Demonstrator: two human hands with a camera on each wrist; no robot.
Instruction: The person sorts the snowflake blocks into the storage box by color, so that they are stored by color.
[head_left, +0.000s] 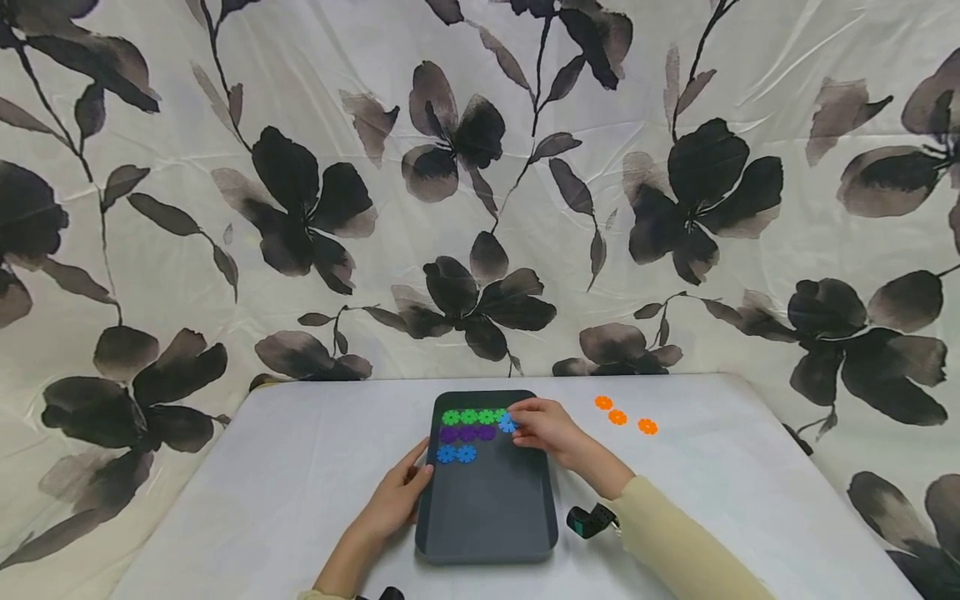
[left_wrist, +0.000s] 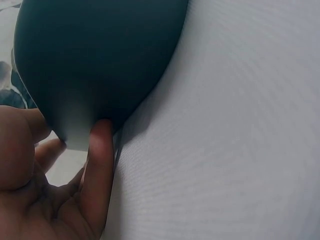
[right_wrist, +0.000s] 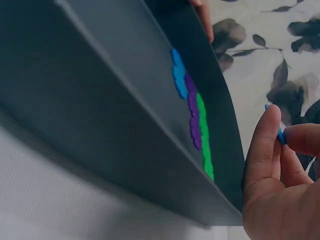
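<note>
A dark grey tray (head_left: 487, 508) lies on the table with rows of small notched plastic discs near its far end. Several green discs (head_left: 468, 417) form the top row, purple discs (head_left: 467, 433) sit below them, and two blue discs (head_left: 456, 454) lie at the left. My left hand (head_left: 395, 497) grips the tray's left edge; its fingers (left_wrist: 101, 150) press against the tray's outer side in the left wrist view. With thumb and fingertips, my right hand (head_left: 551, 433) pinches another blue disc (head_left: 507, 422) over the tray's far right part. That disc shows edge-on in the right wrist view.
Three orange discs (head_left: 617, 417) lie on the white tabletop (head_left: 675, 500) to the right of the tray. Behind the table hangs a pale cloth (head_left: 570, 250) with dark flowers. A small black device (head_left: 590, 521) is worn at the right wrist.
</note>
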